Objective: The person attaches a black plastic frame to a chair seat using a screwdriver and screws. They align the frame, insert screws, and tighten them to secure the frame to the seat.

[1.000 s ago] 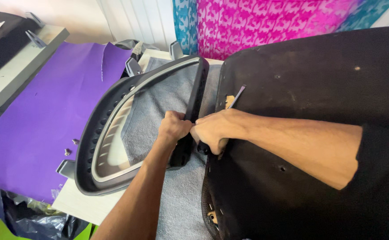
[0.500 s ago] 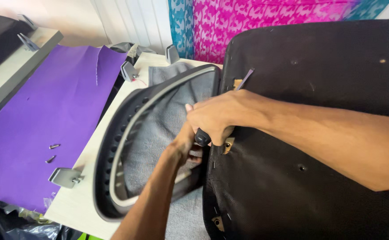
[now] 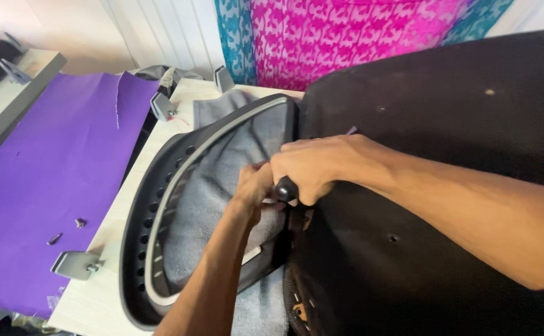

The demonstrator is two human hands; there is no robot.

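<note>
Now right hand grips black tool handle; left hand pinches grey fabric

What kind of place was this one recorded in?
Probably a small furniture or upholstery workshop. A black plastic chair-back frame and a black seat cushion lie on a worktable, with a sheet of purple fabric, loose screws and a metal bracket beside them.
</note>
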